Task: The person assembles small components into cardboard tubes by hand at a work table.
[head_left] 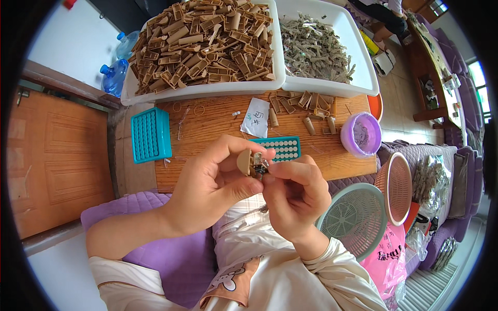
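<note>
Above my lap, my left hand [205,184] grips a tan plastic casing [244,162] with a rounded end, between thumb and fingers. My right hand [296,196] pinches a small dark and silvery part [260,167] at the casing's open side. Fingertips partly cover that part, so how far it sits inside the casing cannot be seen. Just beyond my hands, a teal tray [296,140] holds rows of round white pieces.
At the back stand a white bin [202,92] heaped with tan casings and another white bin [365,65] of wired parts. Loose casings [309,126], a paper slip [255,118] and a purple tub [346,136] lie nearer. A teal rack [150,136] stands left; baskets [354,220] stand right.
</note>
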`<act>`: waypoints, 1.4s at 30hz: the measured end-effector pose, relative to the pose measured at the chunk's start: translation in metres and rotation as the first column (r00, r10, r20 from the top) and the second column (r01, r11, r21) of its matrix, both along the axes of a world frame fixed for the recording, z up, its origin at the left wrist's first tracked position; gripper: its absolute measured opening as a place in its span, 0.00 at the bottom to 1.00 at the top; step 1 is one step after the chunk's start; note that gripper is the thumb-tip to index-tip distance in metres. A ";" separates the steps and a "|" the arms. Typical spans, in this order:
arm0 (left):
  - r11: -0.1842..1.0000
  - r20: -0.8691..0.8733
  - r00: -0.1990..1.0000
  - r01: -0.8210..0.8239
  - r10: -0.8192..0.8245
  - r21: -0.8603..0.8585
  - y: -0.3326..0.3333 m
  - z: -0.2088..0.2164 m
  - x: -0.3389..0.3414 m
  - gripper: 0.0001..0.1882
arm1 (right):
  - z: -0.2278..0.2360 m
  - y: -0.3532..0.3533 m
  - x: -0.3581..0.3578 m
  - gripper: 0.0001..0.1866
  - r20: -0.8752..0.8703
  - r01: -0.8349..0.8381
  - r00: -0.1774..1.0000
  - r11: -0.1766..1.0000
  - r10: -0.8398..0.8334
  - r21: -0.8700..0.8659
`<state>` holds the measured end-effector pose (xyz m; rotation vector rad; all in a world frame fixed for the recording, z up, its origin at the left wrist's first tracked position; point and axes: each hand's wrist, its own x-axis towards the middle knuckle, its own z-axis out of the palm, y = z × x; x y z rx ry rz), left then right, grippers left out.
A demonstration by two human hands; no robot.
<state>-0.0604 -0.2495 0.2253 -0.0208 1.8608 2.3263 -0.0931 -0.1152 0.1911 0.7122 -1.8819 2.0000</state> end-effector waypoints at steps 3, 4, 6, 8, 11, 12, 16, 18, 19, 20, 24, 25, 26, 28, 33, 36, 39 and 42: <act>1.000 0.043 0.999 0.005 -0.005 0.010 0.000 0.003 0.000 0.23 | -0.003 0.003 0.002 0.13 -0.003 0.007 1.000 1.000 -0.007 -0.025; 1.000 0.044 0.999 0.003 -0.003 0.010 0.000 0.003 0.000 0.23 | -0.003 0.003 0.003 0.13 -0.002 0.005 1.000 1.000 -0.005 -0.025; 1.000 0.020 1.000 -0.003 0.003 0.014 0.000 0.002 0.001 0.23 | -0.004 0.004 0.004 0.13 -0.001 0.017 1.000 0.999 -0.017 -0.032; 0.999 0.043 0.999 -0.007 0.005 0.031 0.000 0.000 0.001 0.23 | -0.007 0.002 0.005 0.13 -0.004 0.041 0.999 0.999 -0.041 -0.034; 0.999 0.075 0.997 -0.008 0.004 0.049 0.000 -0.002 0.002 0.22 | -0.009 0.003 0.009 0.13 0.011 0.081 0.997 0.996 -0.080 -0.025; 0.999 0.084 0.996 -0.003 -0.002 0.051 0.000 -0.002 0.002 0.21 | -0.009 0.003 0.011 0.13 0.029 0.099 0.995 0.995 -0.098 -0.013; 0.999 0.088 0.996 0.004 -0.009 0.054 0.000 -0.001 0.002 0.21 | -0.007 0.004 0.013 0.13 -0.011 0.151 0.988 0.988 -0.151 0.020; 0.998 0.087 0.996 -0.011 0.006 0.058 0.000 0.000 0.002 0.21 | -0.008 0.002 0.014 0.14 -0.023 0.229 0.973 0.973 -0.229 -0.015; 0.998 0.087 0.996 -0.011 0.006 0.059 0.000 -0.001 0.002 0.21 | -0.008 0.003 0.014 0.14 -0.023 0.228 0.973 0.974 -0.228 -0.014; 0.998 0.089 0.996 -0.012 0.007 0.054 0.000 -0.001 0.003 0.21 | -0.008 0.004 0.014 0.14 -0.020 0.187 0.982 0.982 -0.187 0.003; 0.997 0.058 0.998 0.005 -0.009 0.073 0.003 -0.005 0.002 0.22 | -0.008 0.004 0.014 0.13 -0.014 0.123 0.992 0.992 -0.123 0.009; 0.997 0.059 0.998 0.001 -0.006 0.072 0.002 -0.005 0.002 0.22 | -0.009 0.003 0.014 0.13 -0.013 0.120 0.993 0.993 -0.120 0.009; 0.998 0.063 0.998 0.004 -0.008 0.068 0.002 -0.004 0.002 0.22 | -0.009 0.003 0.014 0.13 0.028 0.078 0.997 0.997 -0.078 -0.004; 0.998 0.067 0.998 0.006 -0.010 0.067 0.000 -0.003 0.002 0.22 | -0.008 0.005 0.012 0.12 0.069 0.037 0.997 0.999 -0.036 -0.015; 0.994 0.074 0.996 -0.064 0.058 0.093 -0.001 0.001 0.000 0.24 | -0.003 0.009 -0.001 0.11 0.103 -0.256 0.964 0.959 0.245 0.118; 0.994 -0.018 0.996 -0.083 0.082 -0.069 -0.001 0.005 0.000 0.26 | -0.006 0.006 0.006 0.13 0.263 -0.222 0.943 0.974 0.203 0.045; 0.990 -0.062 0.995 -0.087 0.080 -0.115 0.000 0.007 0.000 0.26 | -0.012 -0.002 0.013 0.14 0.407 -0.252 0.862 0.953 0.301 -0.170; 0.991 -0.022 0.994 -0.107 0.106 -0.085 -0.003 0.008 0.000 0.25 | -0.014 -0.007 0.012 0.16 0.456 -0.332 0.737 0.855 0.499 -0.398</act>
